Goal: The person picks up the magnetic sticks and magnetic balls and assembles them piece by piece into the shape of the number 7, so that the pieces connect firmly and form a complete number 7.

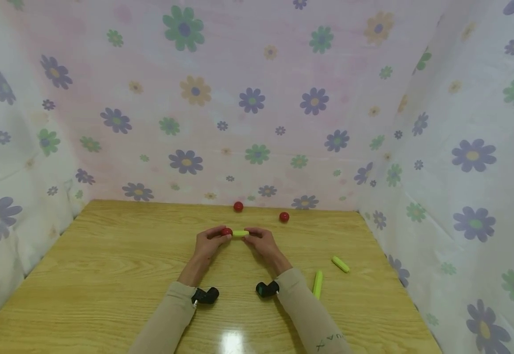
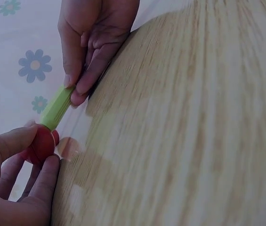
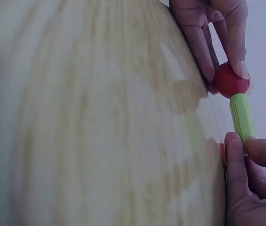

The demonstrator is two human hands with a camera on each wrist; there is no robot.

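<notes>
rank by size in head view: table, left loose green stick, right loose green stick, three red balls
1. Table
2. Left loose green stick
3. Right loose green stick
4. Held red ball, left loose red ball, right loose red ball: look alike, unranked

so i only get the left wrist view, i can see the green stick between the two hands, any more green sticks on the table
Observer: Yes, the head view shows two: a green stick beside the right sleeve and a second green stick farther right.

Operator: ok and any loose red balls, besides the held ball in the left hand

Observer: Two, both toward the far edge of the table: a farther red ball and, to its right, a nearer red ball.
</notes>
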